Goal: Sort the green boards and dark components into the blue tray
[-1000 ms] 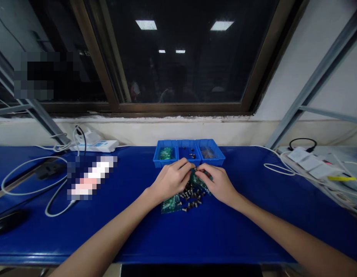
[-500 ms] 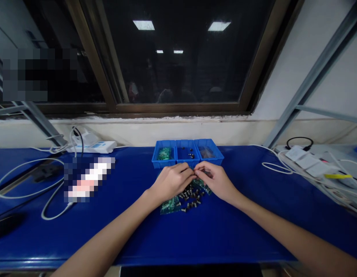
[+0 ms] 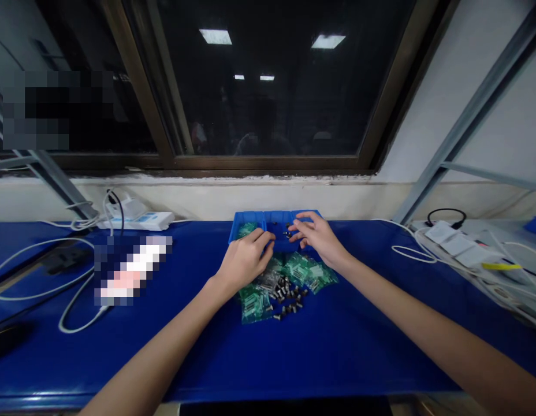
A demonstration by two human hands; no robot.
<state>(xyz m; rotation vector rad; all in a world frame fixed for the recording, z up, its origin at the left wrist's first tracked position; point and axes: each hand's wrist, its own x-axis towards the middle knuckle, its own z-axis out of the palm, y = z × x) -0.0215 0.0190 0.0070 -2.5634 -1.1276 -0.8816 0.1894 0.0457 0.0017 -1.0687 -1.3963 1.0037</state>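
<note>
My left hand (image 3: 245, 260) is curled at the near edge of the blue three-compartment tray (image 3: 246, 216), its fingertips over the left compartment's wall. Whether those fingers pinch something small, I cannot tell. My right hand (image 3: 316, 236) hangs with fingers spread over the middle and right compartments, holding nothing visible. Below both hands lie small clear bags of green circuit boards (image 3: 255, 304) and a heap of loose dark metal screws (image 3: 286, 293). A few dark screws (image 3: 287, 230) sit in the tray's middle compartment. The right compartment is mostly hidden by my right hand.
The blue-topped bench (image 3: 358, 346) runs under everything, below a dark window. A white power strip (image 3: 138, 220) and white cables lie at the left, beside a pixelated object (image 3: 129, 270). White sockets and tangled cables (image 3: 456, 244) sit at the right.
Both hands have moved forward from above the heap to the tray and separated. The right hand's fingers have spread. More green bags now show on the bench.
</note>
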